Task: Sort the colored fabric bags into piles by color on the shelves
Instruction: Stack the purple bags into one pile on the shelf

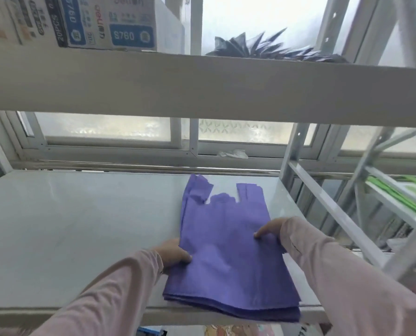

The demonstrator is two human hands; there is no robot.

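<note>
**Two hands on one purple stack**

One stack of purple bags (228, 258) lies at 5 o'clock on the white shelf (81, 226), its front edge at the lip. The left hand (172, 254) grips its left edge, thumb on top. The right hand (270, 230) holds the right edge likewise, fingers hidden. An upper shelf beam (202, 88) crosses overhead. There is a printed box (81, 20) at 11 o'clock, dark bags (270, 48) at 1, and green bags (405, 195) at 3. A slanted brace (323, 202) stands just right of the stack.

The one head-worn camera sits close in front of the white shelf (81, 226), looking forward and slightly down across its board toward the window (105, 128) behind the shelf; a higher board (202, 88) crosses the view above the shelf
</note>
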